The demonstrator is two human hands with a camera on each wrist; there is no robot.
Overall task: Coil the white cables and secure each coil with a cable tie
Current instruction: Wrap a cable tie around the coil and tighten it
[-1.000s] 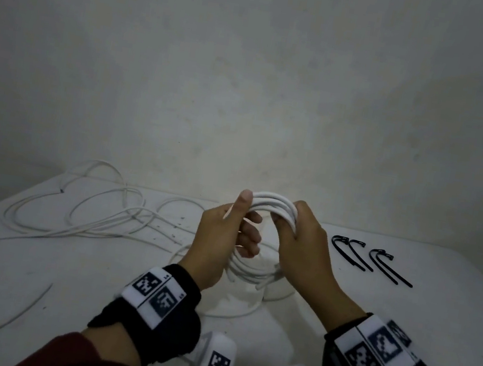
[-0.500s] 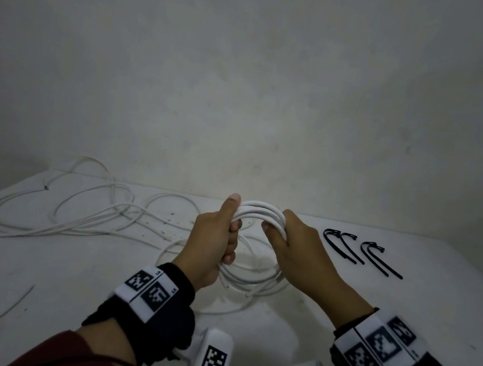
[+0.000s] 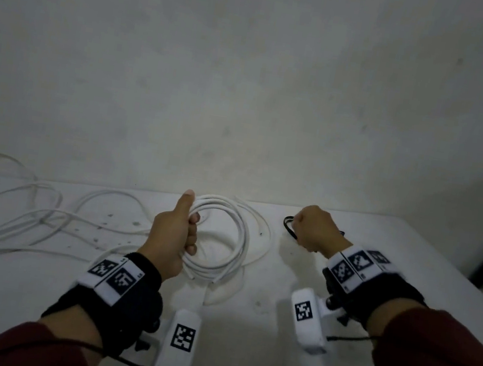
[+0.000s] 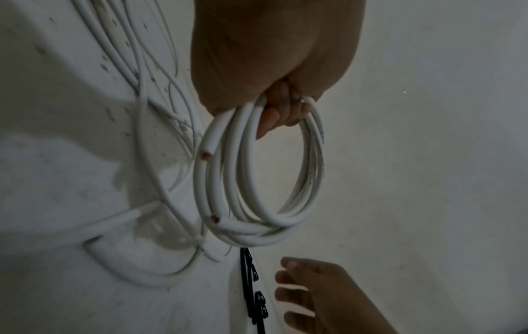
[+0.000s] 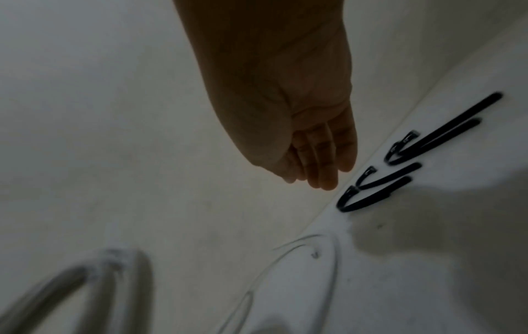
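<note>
One hand, the left hand (image 3: 174,234), is now gripping the finished coil (image 3: 225,240) alone; the right hand (image 5: 311,158), fingers loose and empty, is reaching for the cable ties (image 5: 380,192) just beyond its fingertips, so tying is next.

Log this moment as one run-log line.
step: fetch tie | left hand: holds white cable coil | right hand: open, above black cable ties, not touching | coil: untied
</note>
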